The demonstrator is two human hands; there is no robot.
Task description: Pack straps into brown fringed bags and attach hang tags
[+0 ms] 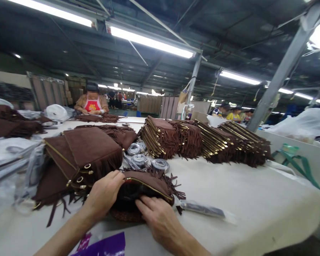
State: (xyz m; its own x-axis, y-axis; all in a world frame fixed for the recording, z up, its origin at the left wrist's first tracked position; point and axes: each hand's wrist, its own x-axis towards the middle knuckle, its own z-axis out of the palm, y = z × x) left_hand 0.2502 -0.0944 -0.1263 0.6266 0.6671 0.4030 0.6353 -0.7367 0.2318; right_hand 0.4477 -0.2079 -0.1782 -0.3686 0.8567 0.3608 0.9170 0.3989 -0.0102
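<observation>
The bag (pixel 152 182) lies on the counter (pixel 256 202), lower centre of the frame, between the two hands; its long axis runs left to right, dipping rightward, its mouth facing the bottom edge. The left hand (pixel 105 190) pinches the rim's left end; the right hand (pixel 161 217), nearer the mouth's middle, has fingertips tucked inside; whether they grip anything, I cannot tell.

Stacked fringed bags (pixel 206 142), tube lights (pixel 152 42) and an aproned worker (pixel 92 104) mark a factory workshop.
</observation>
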